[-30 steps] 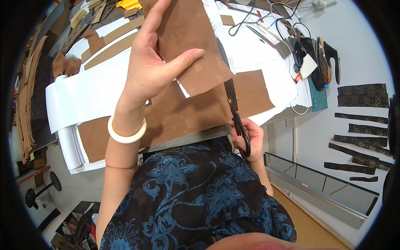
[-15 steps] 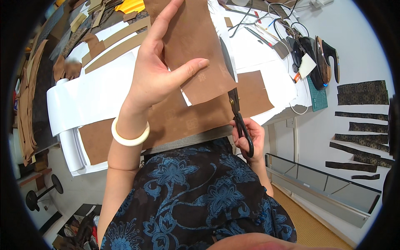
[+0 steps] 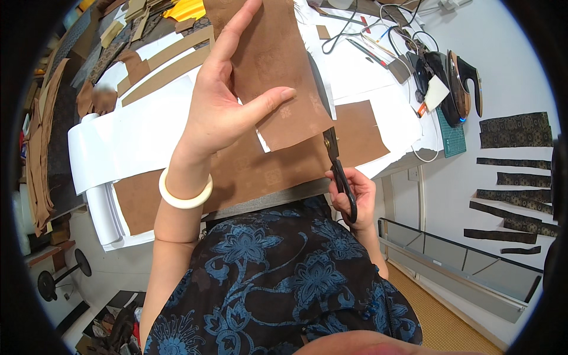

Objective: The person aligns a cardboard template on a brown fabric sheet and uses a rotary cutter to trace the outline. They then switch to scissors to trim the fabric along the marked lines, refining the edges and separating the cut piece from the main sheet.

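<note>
My left hand (image 3: 222, 109), with a cream bangle on its wrist, holds up a rectangular piece of brown leather-like sheet (image 3: 275, 65). The thumb lies across its front, the index finger stretches along the left edge, and the other fingers are hidden behind. My right hand (image 3: 357, 192) grips the black handles of a pair of scissors (image 3: 333, 145). The blades point away from me along the right edge of the held piece, partly behind it. Below, a larger brown sheet (image 3: 254, 174) lies along the near edge of the table.
White paper (image 3: 127, 142) covers much of the table, with a roll at the left. Tan strips (image 3: 163, 80) lie farther back. Pens (image 3: 367, 50), cables and a black-handled tool (image 3: 467, 83) crowd the right. Dark patterned strips (image 3: 515, 131) are against the white surface at far right.
The scissor handles have drawn slightly closer together in my right hand. The held brown piece has tilted a little; my left hand has barely moved.
</note>
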`<state>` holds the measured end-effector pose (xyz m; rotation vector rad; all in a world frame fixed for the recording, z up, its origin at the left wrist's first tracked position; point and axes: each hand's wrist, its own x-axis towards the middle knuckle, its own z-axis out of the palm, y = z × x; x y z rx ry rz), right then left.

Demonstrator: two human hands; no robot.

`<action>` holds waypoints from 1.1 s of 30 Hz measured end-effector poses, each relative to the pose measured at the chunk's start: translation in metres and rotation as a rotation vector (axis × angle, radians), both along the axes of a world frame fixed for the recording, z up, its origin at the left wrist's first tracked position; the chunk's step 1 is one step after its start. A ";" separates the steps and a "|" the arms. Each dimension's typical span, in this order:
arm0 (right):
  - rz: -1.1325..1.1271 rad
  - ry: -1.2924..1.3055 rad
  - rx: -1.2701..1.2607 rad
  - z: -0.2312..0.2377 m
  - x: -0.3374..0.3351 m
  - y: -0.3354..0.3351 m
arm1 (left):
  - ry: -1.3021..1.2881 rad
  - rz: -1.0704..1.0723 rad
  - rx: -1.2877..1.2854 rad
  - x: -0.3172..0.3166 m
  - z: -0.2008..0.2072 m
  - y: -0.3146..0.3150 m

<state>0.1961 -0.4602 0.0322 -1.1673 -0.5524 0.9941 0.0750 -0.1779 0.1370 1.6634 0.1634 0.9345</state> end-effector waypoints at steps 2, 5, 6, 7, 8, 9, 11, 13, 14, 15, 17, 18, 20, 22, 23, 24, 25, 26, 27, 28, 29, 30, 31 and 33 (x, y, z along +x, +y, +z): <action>0.000 -0.005 -0.009 0.002 0.000 0.000 | 0.027 0.008 0.039 -0.002 0.000 0.002; -0.001 0.009 -0.021 0.001 0.000 -0.001 | -0.044 0.009 0.006 -0.001 0.002 0.000; 0.000 0.007 -0.024 0.001 0.000 -0.001 | -0.057 0.007 0.050 0.001 -0.001 0.002; 0.000 0.005 -0.027 0.002 0.000 -0.002 | -0.070 0.005 0.094 0.003 -0.007 0.004; -0.001 0.003 -0.031 0.002 0.000 -0.002 | -0.084 0.001 0.137 0.005 -0.011 0.006; 0.005 -0.007 -0.018 0.001 0.001 -0.002 | -0.082 -0.011 0.136 0.006 -0.012 0.006; 0.016 -0.024 0.008 -0.003 0.004 -0.003 | -0.077 -0.036 0.134 0.006 -0.012 0.005; 0.017 -0.027 0.045 -0.001 0.004 0.000 | -0.080 -0.039 0.150 0.008 -0.013 0.003; 0.018 -0.029 0.062 0.001 0.004 0.002 | -0.081 -0.041 0.158 0.009 -0.014 0.002; 0.020 -0.025 0.056 0.002 0.005 0.002 | -0.080 -0.041 0.156 0.010 -0.014 0.000; 0.026 -0.017 0.042 0.003 0.006 0.003 | -0.078 -0.040 0.152 0.011 -0.014 -0.004; 0.019 -0.022 0.039 0.003 0.006 0.003 | -0.072 -0.049 0.138 0.011 -0.015 -0.004; 0.005 -0.031 0.034 0.002 0.004 0.004 | -0.058 -0.066 0.110 0.010 -0.015 -0.006; -0.002 -0.025 0.024 0.003 0.003 0.004 | -0.063 -0.061 0.140 0.011 -0.015 -0.005; -0.007 -0.022 0.018 0.003 0.002 0.004 | -0.066 -0.060 0.153 0.011 -0.016 -0.004; -0.012 -0.021 0.011 0.004 0.002 0.004 | -0.071 -0.057 0.170 0.011 -0.016 -0.003; -0.018 -0.019 0.005 0.004 0.001 0.005 | -0.075 -0.053 0.186 0.010 -0.016 -0.001; -0.022 -0.019 0.000 0.005 0.001 0.005 | -0.081 -0.048 0.203 0.010 -0.015 0.000; -0.013 -0.012 0.011 0.004 0.001 0.005 | -0.082 -0.048 0.207 0.010 -0.016 0.001; -0.004 -0.005 0.022 0.003 0.002 0.005 | -0.083 -0.048 0.212 0.010 -0.016 0.001; 0.006 0.002 0.032 0.002 0.003 0.004 | -0.083 -0.048 0.216 0.010 -0.017 0.002; 0.000 -0.007 0.036 0.002 0.003 0.005 | -0.082 -0.050 0.211 0.010 -0.017 0.002; -0.006 -0.015 0.039 0.001 0.002 0.005 | -0.081 -0.052 0.207 0.010 -0.017 0.002; -0.012 -0.022 0.043 0.001 0.001 0.006 | -0.080 -0.054 0.198 0.009 -0.016 0.002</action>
